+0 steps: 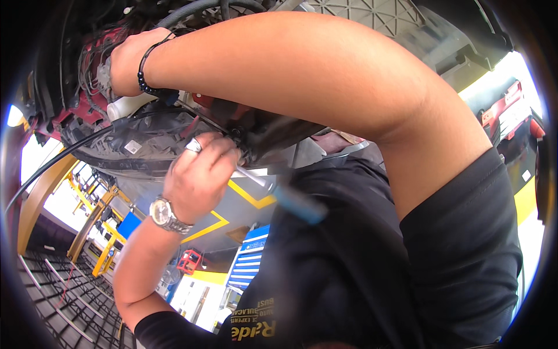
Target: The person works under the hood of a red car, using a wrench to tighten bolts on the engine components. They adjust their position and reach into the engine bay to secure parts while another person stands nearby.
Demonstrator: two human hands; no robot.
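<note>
My left hand point(200, 174), with a ring and a metal watch, is raised to the underside of a car's front end. Its fingers are closed around the thin metal shaft of a screwdriver point(299, 203). The blue handle sticks out toward my chest, blurred by motion. Black plastic parts point(250, 136) lie just beyond those fingertips. Higher up, my right arm crosses the view. My right hand point(136, 63), with a dark bracelet at the wrist, reaches in among wires point(87, 72) and a dark red panel. Its fingers are hidden, so their hold cannot be told.
A dusty dark plastic bumper piece point(133, 145) curves below my right hand. A long black cable point(61, 156) runs down to the left. A ribbed plastic cover point(372, 17) is overhead. Behind stand a blue drawer cabinet point(249, 256) and yellow metal frames point(104, 256).
</note>
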